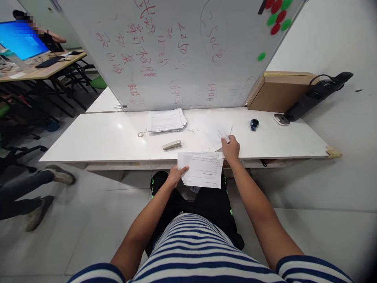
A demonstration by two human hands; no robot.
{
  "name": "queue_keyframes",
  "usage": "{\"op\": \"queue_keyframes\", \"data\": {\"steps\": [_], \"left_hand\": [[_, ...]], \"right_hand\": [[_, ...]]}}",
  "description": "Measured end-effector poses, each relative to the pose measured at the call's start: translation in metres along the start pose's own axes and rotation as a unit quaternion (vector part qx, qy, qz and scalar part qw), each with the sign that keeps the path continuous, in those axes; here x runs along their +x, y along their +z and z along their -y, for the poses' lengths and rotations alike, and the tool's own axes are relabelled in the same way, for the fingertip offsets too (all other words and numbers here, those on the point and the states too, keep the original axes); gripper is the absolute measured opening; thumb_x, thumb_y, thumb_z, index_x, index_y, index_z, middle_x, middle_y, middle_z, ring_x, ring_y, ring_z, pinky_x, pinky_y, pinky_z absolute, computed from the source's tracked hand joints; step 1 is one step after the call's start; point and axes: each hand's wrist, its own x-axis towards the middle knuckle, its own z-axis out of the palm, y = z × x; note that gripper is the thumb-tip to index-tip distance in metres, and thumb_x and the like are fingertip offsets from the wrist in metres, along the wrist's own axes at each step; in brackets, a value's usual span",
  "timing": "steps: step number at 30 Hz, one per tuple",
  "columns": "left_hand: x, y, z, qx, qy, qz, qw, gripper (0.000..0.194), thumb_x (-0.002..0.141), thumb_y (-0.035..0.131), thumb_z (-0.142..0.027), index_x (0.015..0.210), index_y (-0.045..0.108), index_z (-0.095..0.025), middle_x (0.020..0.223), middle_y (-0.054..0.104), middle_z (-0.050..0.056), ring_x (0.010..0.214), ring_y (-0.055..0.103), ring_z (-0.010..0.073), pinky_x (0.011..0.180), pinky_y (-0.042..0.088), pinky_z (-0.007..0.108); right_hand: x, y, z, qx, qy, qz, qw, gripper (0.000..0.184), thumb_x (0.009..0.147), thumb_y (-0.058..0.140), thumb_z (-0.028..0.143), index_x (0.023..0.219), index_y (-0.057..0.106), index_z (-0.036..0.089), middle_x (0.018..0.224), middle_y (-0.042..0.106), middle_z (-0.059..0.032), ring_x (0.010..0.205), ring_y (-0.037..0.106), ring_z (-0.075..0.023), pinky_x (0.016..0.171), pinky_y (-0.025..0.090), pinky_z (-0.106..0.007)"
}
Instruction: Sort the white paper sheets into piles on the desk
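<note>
My left hand (176, 175) pinches the left edge of some printed sheets (203, 169), which hang over my lap in front of the desk's edge. At the right, my right hand (231, 148) has its fingers closed at a blurred white sheet of paper (214, 131) above the desktop. A silver-beige stapler (172, 145) lies beyond my left hand, near the front edge. Behind it sits an uneven stack of printed papers (165, 120), with a small white-and-gold item (141, 134) at its left.
The white desk (97, 137) backs onto a whiteboard (182, 55) with red writing. A blue watch (254, 124), a mouse (281, 119), a black bottle (318, 96) and a cardboard box (279, 92) stand at the right. Another person's legs (28, 192) show at the left.
</note>
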Motion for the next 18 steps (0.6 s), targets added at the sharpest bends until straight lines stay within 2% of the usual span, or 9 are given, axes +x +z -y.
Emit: {"op": "queue_keyframes", "data": {"steps": [3,6,8,10,13,15,18], "left_hand": [[0.001,0.001,-0.001,-0.007,-0.004,0.005,1.000,0.053,0.056,0.084,-0.040,0.095,0.069,-0.008,0.102,0.071,0.016,0.091,0.067,0.0278,0.086,0.053,0.041],[0.001,0.004,-0.004,-0.018,-0.009,0.015,1.000,0.054,0.055,0.085,-0.039,0.096,0.068,-0.008,0.101,0.071,0.016,0.090,0.067,0.0279,0.086,0.052,0.041],[0.002,0.006,-0.006,-0.025,-0.015,0.021,0.999,0.054,0.055,0.085,-0.038,0.097,0.068,-0.008,0.100,0.071,0.015,0.090,0.067,0.0279,0.086,0.052,0.042],[0.002,0.008,-0.007,-0.025,-0.027,0.028,0.999,0.054,0.055,0.085,-0.038,0.097,0.068,-0.009,0.098,0.072,0.015,0.091,0.067,0.0279,0.086,0.052,0.042],[0.005,0.008,-0.006,-0.029,-0.041,0.039,0.998,0.052,0.059,0.083,-0.040,0.097,0.068,-0.010,0.099,0.072,0.015,0.091,0.067,0.0273,0.086,0.053,0.041],[0.006,0.008,-0.006,-0.030,-0.046,0.044,0.998,0.051,0.061,0.082,-0.042,0.098,0.068,-0.011,0.100,0.071,0.015,0.091,0.067,0.0267,0.085,0.053,0.040],[0.006,0.009,-0.007,-0.029,-0.054,0.046,0.997,0.052,0.063,0.079,-0.046,0.100,0.067,-0.011,0.102,0.071,0.015,0.092,0.067,0.0266,0.084,0.053,0.039]], "right_hand": [[0.000,-0.026,0.017,0.091,0.072,-0.125,0.985,0.045,0.089,0.038,0.054,0.107,0.057,0.017,0.082,0.064,-0.0078,0.072,0.059,-0.0205,0.066,0.046,-0.032],[0.001,-0.057,0.022,0.187,0.067,-0.236,0.951,0.046,0.088,0.041,0.054,0.111,0.055,0.017,0.097,0.064,-0.0100,0.089,0.061,-0.0212,0.078,0.048,-0.035],[-0.001,-0.074,0.015,0.256,0.073,-0.261,0.928,0.045,0.087,0.045,0.054,0.111,0.055,0.017,0.104,0.063,-0.0102,0.096,0.060,-0.0213,0.082,0.048,-0.037],[-0.008,-0.084,0.003,0.311,0.105,-0.201,0.923,0.044,0.081,0.055,0.055,0.106,0.059,0.018,0.099,0.065,-0.0082,0.090,0.062,-0.0214,0.078,0.051,-0.037],[-0.028,-0.083,-0.017,0.316,0.168,-0.009,0.934,0.043,0.068,0.069,0.054,0.090,0.064,0.018,0.082,0.068,-0.0049,0.074,0.063,-0.0206,0.065,0.052,-0.034],[-0.043,-0.074,-0.026,0.294,0.186,0.100,0.932,0.042,0.065,0.071,0.053,0.086,0.066,0.018,0.078,0.069,-0.0042,0.071,0.063,-0.0203,0.062,0.051,-0.033],[-0.063,-0.059,-0.034,0.284,0.189,0.182,0.922,0.043,0.068,0.068,0.055,0.088,0.066,0.018,0.079,0.070,-0.0052,0.073,0.064,-0.0213,0.064,0.051,-0.034]]}}
